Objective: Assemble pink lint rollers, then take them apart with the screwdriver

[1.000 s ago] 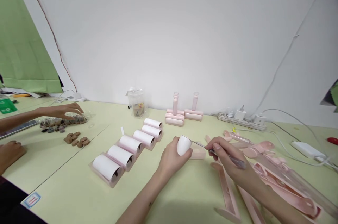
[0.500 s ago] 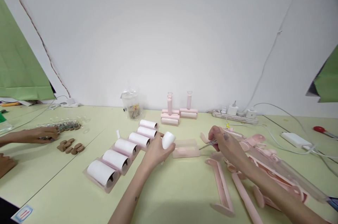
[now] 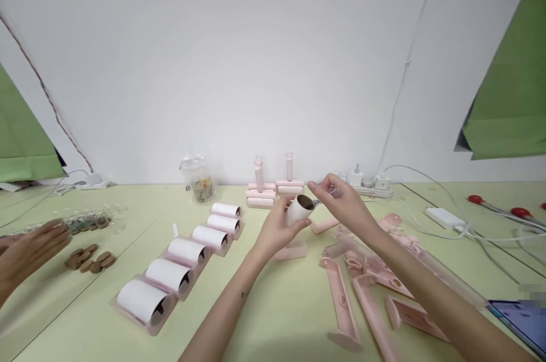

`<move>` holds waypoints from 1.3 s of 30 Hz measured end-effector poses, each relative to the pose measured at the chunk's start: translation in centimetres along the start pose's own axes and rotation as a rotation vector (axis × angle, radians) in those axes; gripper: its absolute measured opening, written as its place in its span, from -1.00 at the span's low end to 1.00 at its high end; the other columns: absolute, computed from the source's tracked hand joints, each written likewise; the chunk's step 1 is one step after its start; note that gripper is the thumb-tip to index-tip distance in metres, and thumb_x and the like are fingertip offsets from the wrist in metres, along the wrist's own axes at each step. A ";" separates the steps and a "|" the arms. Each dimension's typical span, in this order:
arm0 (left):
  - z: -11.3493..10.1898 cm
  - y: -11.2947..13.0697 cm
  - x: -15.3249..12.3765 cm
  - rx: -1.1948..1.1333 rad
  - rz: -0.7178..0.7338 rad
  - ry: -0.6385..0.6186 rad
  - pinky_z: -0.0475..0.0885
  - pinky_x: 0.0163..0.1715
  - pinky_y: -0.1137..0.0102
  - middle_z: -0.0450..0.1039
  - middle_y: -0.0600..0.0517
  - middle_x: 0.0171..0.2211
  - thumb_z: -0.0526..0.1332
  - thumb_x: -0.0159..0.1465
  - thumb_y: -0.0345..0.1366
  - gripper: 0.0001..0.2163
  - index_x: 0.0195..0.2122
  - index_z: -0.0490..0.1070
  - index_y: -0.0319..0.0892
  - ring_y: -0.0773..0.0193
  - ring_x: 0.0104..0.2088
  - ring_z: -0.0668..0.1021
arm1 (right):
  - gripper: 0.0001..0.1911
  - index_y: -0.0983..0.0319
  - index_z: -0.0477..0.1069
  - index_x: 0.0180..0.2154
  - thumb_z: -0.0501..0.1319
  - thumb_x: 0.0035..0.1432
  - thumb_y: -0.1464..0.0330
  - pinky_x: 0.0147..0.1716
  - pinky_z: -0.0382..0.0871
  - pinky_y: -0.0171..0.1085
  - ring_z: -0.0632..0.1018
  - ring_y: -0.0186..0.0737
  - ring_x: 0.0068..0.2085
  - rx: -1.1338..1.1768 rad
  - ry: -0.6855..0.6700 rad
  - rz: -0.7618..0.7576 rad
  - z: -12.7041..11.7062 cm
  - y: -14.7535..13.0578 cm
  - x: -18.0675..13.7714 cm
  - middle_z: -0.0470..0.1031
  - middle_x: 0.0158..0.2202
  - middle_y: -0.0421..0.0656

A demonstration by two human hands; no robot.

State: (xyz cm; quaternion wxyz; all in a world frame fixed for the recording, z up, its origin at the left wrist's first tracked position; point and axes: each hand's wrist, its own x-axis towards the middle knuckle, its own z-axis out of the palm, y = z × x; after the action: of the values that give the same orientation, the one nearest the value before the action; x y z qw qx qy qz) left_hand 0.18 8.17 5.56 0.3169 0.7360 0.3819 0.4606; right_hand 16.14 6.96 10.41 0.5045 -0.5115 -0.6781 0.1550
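Note:
My left hand [image 3: 275, 231] is closed round a white paper roll [image 3: 298, 209], raised above the table with its brown open end turned towards me. My right hand [image 3: 343, 205] pinches a thin metal tool [image 3: 324, 198] whose tip sits at the roll's open end. Under the roll an empty pink clear tray [image 3: 294, 249] lies on the table. To the left runs a row of several white rolls in pink trays [image 3: 183, 254].
Pink plastic handles and parts [image 3: 358, 293] lie at the right. Pink assembled rollers [image 3: 273, 186], a plastic bag [image 3: 198, 179] and a power strip [image 3: 367, 181] stand by the wall. Another person's hand [image 3: 29, 248] reaches near brown pieces [image 3: 89, 259] at the left.
My left hand lifted the roll and turned its open end towards me. My right hand rose and brought the tool to that end. The view swung to the right.

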 end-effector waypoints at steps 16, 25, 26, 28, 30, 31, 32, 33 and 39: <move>0.1 -1.8 -0.1 0.012 0.017 -0.002 0.30 -0.13 0.35 0.29 0.01 -0.11 0.21 0.09 -0.25 -0.61 -0.07 0.13 -0.09 0.23 -0.13 0.39 | -0.71 0.21 0.39 -0.42 0.03 0.13 0.18 -0.30 0.28 -0.27 0.40 -0.23 -0.29 -0.009 0.001 -0.156 0.0 -2.4 0.0 0.35 -0.34 -0.16; -1.1 -3.2 -1.8 0.494 -0.114 -0.343 0.17 -0.10 -0.02 0.22 -0.21 -0.09 0.29 -0.04 -0.22 -0.45 0.00 0.23 -0.20 -0.19 -0.02 0.25 | -0.74 0.20 0.32 -0.50 0.05 0.20 0.29 -0.22 0.22 -0.24 0.38 -0.25 -0.23 0.271 0.437 -0.268 -5.3 -4.3 -3.4 0.34 -0.35 -0.19; -1.0 -3.4 -2.1 0.527 -0.131 -0.361 0.17 -0.09 -0.02 0.20 -0.23 -0.06 0.27 -0.01 -0.19 -0.45 0.02 0.21 -0.22 -0.19 -0.02 0.24 | -0.74 0.20 0.31 -0.52 0.05 0.20 0.30 -0.24 0.22 -0.24 0.38 -0.25 -0.25 0.266 0.419 -0.276 -5.2 -4.3 -3.4 0.34 -0.35 -0.19; -0.9 -3.6 -2.5 0.582 -0.133 -0.383 0.14 -0.05 0.01 0.17 -0.22 -0.03 0.20 0.06 -0.11 -0.48 0.02 0.19 -0.22 -0.14 0.00 0.23 | -0.72 0.20 0.29 -0.55 0.04 0.19 0.32 -0.27 0.23 -0.25 0.38 -0.25 -0.27 0.250 0.390 -0.293 -5.0 -4.5 -3.5 0.33 -0.35 -0.19; -1.0 -3.4 -2.6 0.625 -0.103 -0.385 0.10 0.01 0.07 0.17 -0.17 -0.01 0.12 0.13 -0.07 -0.55 -0.02 0.21 -0.20 -0.05 0.03 0.21 | -0.72 0.19 0.28 -0.56 0.03 0.19 0.32 -0.30 0.24 -0.25 0.38 -0.26 -0.30 0.235 0.362 -0.302 -4.8 -4.7 -3.6 0.33 -0.35 -0.20; -1.0 -3.2 -2.6 0.644 -0.085 -0.381 0.09 0.02 0.11 0.18 -0.15 -0.02 0.08 0.16 -0.07 -0.59 -0.03 0.22 -0.20 -0.01 0.03 0.20 | -0.72 0.19 0.28 -0.56 0.03 0.19 0.32 -0.30 0.24 -0.24 0.38 -0.26 -0.32 0.235 0.353 -0.307 -4.7 -4.8 -3.7 0.33 -0.35 -0.20; -1.1 -3.1 -2.6 0.660 -0.066 -0.376 0.09 0.03 0.15 0.19 -0.12 -0.03 0.06 0.19 -0.08 -0.62 -0.05 0.22 -0.20 0.04 0.02 0.21 | -0.72 0.18 0.27 -0.56 0.02 0.19 0.31 -0.30 0.24 -0.24 0.38 -0.25 -0.32 0.236 0.347 -0.312 -4.6 -4.8 -3.8 0.32 -0.35 -0.21; -1.2 -2.9 -2.6 0.674 -0.048 -0.375 0.10 0.03 0.19 0.21 -0.10 -0.06 0.04 0.21 -0.10 -0.65 -0.06 0.23 -0.20 0.08 0.00 0.23 | -0.72 0.18 0.27 -0.56 0.02 0.19 0.31 -0.30 0.24 -0.23 0.38 -0.25 -0.32 0.238 0.337 -0.314 -4.6 -4.9 -3.8 0.32 -0.36 -0.21; -1.3 -2.4 -2.6 0.751 0.037 -0.379 0.16 -0.02 0.23 0.21 -0.12 -0.08 0.05 0.21 -0.13 -0.59 0.03 0.14 -0.22 0.08 -0.04 0.23 | -0.74 0.17 0.27 -0.53 0.03 0.19 0.30 -0.32 0.22 -0.25 0.37 -0.23 -0.29 0.201 0.278 -0.316 -4.1 -4.8 -3.9 0.31 -0.40 -0.22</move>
State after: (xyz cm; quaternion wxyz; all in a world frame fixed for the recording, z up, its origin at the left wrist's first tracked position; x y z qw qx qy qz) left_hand -2.39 7.36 2.96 0.0831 0.8788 0.4448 0.1513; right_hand 16.89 0.32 13.69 0.6596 -0.3624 -0.6548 0.0688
